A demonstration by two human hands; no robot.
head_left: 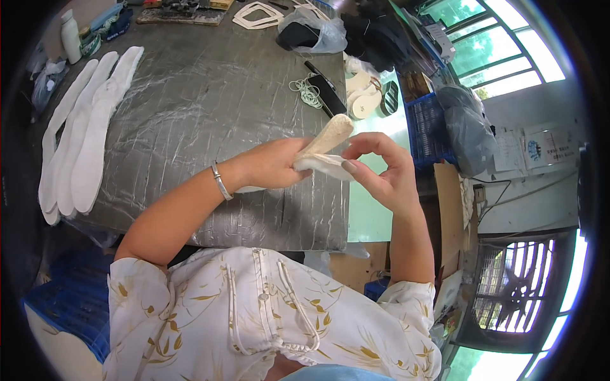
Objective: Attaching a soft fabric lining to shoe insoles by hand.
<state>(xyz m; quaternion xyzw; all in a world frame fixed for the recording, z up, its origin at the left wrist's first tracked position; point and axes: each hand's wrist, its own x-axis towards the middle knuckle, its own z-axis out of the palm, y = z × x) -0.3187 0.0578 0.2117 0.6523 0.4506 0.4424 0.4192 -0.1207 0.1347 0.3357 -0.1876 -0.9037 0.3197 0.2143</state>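
Two hands are kept busy above the near right corner of the bench (210, 95): a pale insole (327, 143) is pinched between them, so nothing's set down. The left hand (273, 164) has its fingers clenched around the lower white end, and the right hand (381, 168) has thumb and fingers nipped onto the same edge. Long white strips (82, 140) are laid along the left edge. Farther back, rubber bands (308, 92) and more insoles (362, 95) are found by the right edge, with a plastic bag (314, 32) at the far edge.
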